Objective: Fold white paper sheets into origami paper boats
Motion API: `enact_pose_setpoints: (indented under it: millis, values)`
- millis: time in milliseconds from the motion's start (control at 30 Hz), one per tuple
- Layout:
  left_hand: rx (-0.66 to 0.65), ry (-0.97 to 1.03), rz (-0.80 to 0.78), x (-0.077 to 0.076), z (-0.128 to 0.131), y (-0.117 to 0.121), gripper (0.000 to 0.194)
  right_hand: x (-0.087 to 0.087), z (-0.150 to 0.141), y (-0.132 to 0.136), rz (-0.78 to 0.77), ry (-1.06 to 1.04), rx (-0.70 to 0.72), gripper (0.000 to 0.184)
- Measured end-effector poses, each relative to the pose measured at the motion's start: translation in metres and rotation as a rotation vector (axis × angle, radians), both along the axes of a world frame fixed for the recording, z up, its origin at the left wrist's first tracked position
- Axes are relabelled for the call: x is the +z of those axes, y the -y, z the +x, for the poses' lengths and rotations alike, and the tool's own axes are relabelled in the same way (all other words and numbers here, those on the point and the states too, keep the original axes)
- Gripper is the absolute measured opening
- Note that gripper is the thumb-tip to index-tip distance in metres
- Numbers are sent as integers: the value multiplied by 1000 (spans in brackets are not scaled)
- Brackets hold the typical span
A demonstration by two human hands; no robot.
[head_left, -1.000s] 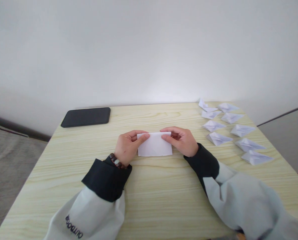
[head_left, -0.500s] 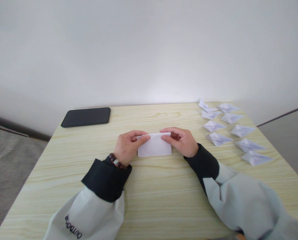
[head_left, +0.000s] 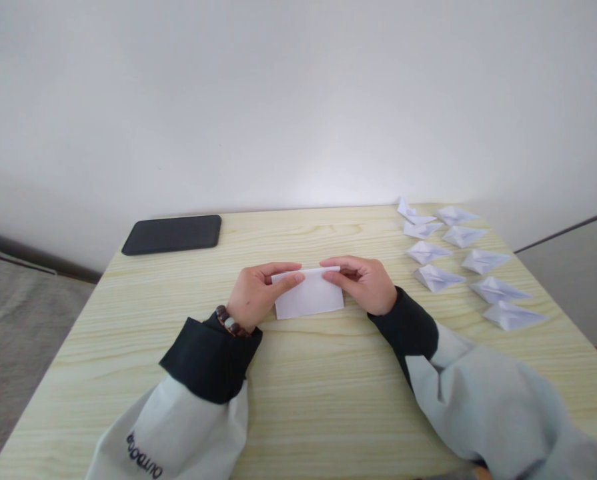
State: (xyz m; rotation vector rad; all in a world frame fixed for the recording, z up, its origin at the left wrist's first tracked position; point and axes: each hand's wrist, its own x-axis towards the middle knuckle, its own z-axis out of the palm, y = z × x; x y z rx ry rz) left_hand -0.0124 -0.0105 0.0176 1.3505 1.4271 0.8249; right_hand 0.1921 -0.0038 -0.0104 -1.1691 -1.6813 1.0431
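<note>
A small white folded sheet of paper [head_left: 309, 297] is held between my two hands over the middle of the table. My left hand [head_left: 259, 293] pinches its upper left corner, thumb on the near face and fingers behind the top edge. On the other side, my right hand [head_left: 363, 283] grips the upper right corner in the same way. The paper's top edge looks like a fold, and its lower edge slants slightly up to the right. Most fingers behind the sheet are hidden.
Several white folded paper boats [head_left: 439, 278] stand in two rough columns at the right of the wooden table [head_left: 328, 400]. A black phone [head_left: 173, 235] lies at the back left. A white wall [head_left: 298, 107] rises behind the table's far edge.
The paper has tilted a little, its left end coming slightly nearer to me. My left thumb and fingers have slid slightly right along its top edge. My right hand has barely moved.
</note>
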Motion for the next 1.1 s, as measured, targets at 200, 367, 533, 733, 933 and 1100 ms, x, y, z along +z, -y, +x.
enact_pose_setpoints:
  millis: [200,367,533,733,933,1100]
  values:
    - [-29,-81,29,2,0,0,33,1,-2,2,45,54,24,22]
    - [9,-92,7,1,2,1,35,-1,-2,1,-1,14,48,23]
    - [13,-67,10,2,5,2,34,5,-7,2,-11,40,41,21]
    - [-3,-67,49,2,7,4,32,15,-21,7,147,121,-31,11]
    - [-31,-47,47,-1,6,4,31,12,-22,5,245,163,12,6]
    - [-17,-65,43,0,3,2,31,12,-13,0,142,137,42,8]
